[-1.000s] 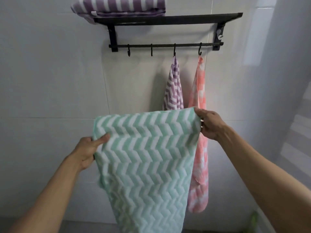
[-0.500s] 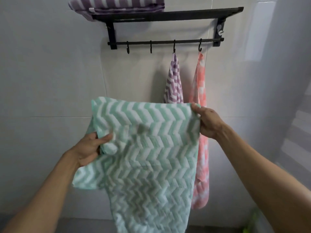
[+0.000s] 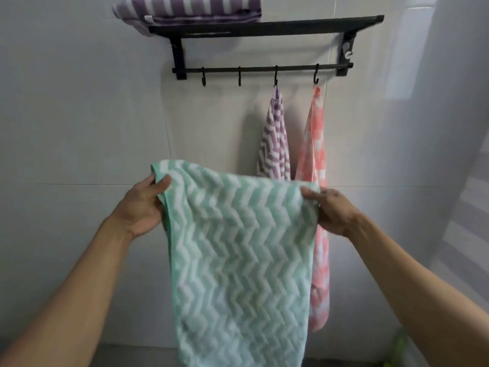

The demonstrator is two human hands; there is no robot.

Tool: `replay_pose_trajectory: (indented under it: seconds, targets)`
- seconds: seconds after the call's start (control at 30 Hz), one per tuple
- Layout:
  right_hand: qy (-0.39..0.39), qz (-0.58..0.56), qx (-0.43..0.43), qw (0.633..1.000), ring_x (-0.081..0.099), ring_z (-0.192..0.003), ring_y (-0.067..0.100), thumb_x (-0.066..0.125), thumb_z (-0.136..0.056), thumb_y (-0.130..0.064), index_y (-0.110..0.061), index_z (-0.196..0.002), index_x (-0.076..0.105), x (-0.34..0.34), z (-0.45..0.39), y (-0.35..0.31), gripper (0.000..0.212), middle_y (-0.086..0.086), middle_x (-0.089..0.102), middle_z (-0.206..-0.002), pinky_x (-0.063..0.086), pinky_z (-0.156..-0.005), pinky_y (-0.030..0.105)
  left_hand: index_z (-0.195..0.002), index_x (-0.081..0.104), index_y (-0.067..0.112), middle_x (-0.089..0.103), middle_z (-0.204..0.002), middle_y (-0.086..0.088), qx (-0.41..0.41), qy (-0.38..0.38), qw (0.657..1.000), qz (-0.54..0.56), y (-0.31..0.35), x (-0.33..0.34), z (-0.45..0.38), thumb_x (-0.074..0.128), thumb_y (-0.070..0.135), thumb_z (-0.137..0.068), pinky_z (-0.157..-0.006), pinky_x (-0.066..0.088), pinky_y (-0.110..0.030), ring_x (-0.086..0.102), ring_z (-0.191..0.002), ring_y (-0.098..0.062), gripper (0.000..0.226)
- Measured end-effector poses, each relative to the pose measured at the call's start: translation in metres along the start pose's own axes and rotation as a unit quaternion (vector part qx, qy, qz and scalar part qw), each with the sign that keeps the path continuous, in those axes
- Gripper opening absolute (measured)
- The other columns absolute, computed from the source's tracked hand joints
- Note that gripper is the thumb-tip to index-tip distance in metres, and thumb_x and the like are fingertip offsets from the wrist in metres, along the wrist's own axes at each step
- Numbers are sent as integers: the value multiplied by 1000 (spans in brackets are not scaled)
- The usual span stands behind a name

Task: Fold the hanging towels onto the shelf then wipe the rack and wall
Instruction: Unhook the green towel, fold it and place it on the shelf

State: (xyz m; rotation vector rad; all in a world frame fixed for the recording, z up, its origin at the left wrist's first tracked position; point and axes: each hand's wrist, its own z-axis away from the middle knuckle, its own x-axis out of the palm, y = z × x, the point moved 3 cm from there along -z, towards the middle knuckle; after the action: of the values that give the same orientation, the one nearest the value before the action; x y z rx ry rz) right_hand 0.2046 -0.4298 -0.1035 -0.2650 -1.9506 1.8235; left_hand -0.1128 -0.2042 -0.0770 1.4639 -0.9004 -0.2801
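I hold a green-and-white zigzag towel (image 3: pixel 238 255) spread in front of me, hanging down from its top edge. My left hand (image 3: pixel 143 207) grips its upper left corner and my right hand (image 3: pixel 330 210) grips its upper right corner. Above, a black rack (image 3: pixel 264 25) is fixed to the tiled wall (image 3: pixel 79 115). A folded purple striped towel (image 3: pixel 190 7) lies on the shelf's left end. From the rack's hooks hang a purple zigzag towel (image 3: pixel 275 139) and a pink checked towel (image 3: pixel 316 144), both partly hidden behind the green one.
Two bare hooks (image 3: pixel 203 79) sit on the rail's left half. A second tiled wall (image 3: pixel 449 128) meets the first at the right. Something green (image 3: pixel 399 348) shows low at the right near the floor.
My left hand let the bunched left part drop, moved up and took the upper left corner. The towel now hangs flat and narrower between both hands. The right hand kept its grip.
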Motion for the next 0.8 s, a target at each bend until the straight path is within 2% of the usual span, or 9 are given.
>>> replay_pose_trajectory:
  seconds: [0.07,0.1,0.2,0.33,0.4,0.47,0.63,0.73,0.8]
  targets:
    - [45,-40,-25,998,71,-103,36,73,-83,-21,6,-120,67,-7,-4,-15,46,27,69,-121,62,-83,46,-127,62,-1,67,-125,-20,-55,-11,995,-87,-23,1,8,95,35,-55,-81,61,-41,69,-108,-33,86]
    - [57,-41,-23,997,72,-100,36,74,-82,-21,6,-119,67,-9,-5,-18,47,27,69,-121,62,-81,46,-120,66,-2,70,-120,-19,-77,14,989,-123,-36,0,11,96,35,-52,-75,62,-39,72,-101,-31,83]
    - [88,-56,-22,994,73,-97,35,75,-83,-22,3,-116,70,-20,-5,-20,42,26,69,-121,62,-79,45,-116,68,-4,72,-116,-19,-65,100,990,-76,-49,-3,11,76,27,-78,-78,62,-42,72,-96,-30,49]
    - [42,21,37,998,74,-100,29,72,-89,-30,-2,-115,72,-20,6,-9,39,15,75,-115,63,-74,38,-121,63,-8,71,-116,-21,-19,123,992,-20,-24,-1,6,64,19,-94,-83,59,-44,69,-104,-33,38]
    - [22,67,62,996,72,-104,35,75,-86,-21,7,-115,69,-19,11,-1,40,20,73,-117,63,-81,43,-117,65,-8,71,-115,-22,-39,116,991,-55,-26,2,10,65,15,-92,-79,61,-41,71,-96,-31,34]
    - [54,50,52,996,73,-100,35,77,-85,-17,9,-115,67,-19,11,-5,41,22,73,-115,63,-79,44,-114,66,-8,70,-114,-24,-50,147,985,-76,-30,0,11,68,12,-90,-76,62,-37,71,-91,-29,31]
    - [136,55,58,987,73,-85,26,79,-85,-22,-1,-108,72,-18,7,-19,32,11,76,-97,60,-63,33,-122,60,-10,68,-119,-18,-44,242,968,-54,-14,-6,-4,80,9,-79,-91,56,-40,69,-99,-26,51]
    - [146,64,52,986,71,-82,23,80,-84,-16,-1,-104,72,-10,4,-32,26,8,74,-93,59,-61,31,-102,64,-5,70,-110,-17,-30,261,963,-63,4,-3,-9,84,12,-75,-69,62,-29,71,-86,-19,38]
    - [157,55,28,986,71,-80,23,82,-82,-15,-2,-97,73,-7,1,-44,22,6,76,-86,59,-67,35,-111,59,-5,67,-116,-13,13,270,962,-45,21,2,-14,85,13,-75,-68,61,-28,70,-87,-16,48]
